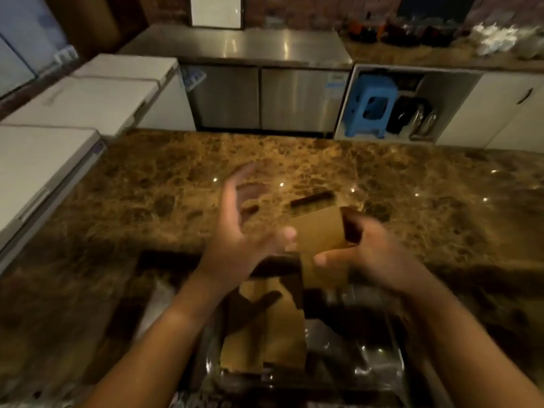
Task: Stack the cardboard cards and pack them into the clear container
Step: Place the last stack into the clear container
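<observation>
We had the tan cardboard cards [319, 231] gripped in our right hand [362, 257] mid-frame, left hand [235, 231] spread wide; next they'd probably go into the clear plastic container [379, 360] below, squared up.

Both forearms bare, reaching forward from bottom of frame and converging toward centre. Left hand [235, 231] open, palm turned inward to the right, fingers [240, 184] straight and spread, pointing up and away, thumb [284, 235] extended toward the right hand. Holding nothing. Right hand [363, 256] lower and closer in, fingers curled, thumb [326, 260] clamped across front of a cardboard card [319, 234], gripping it upright. Motion blur on both hands.
</observation>
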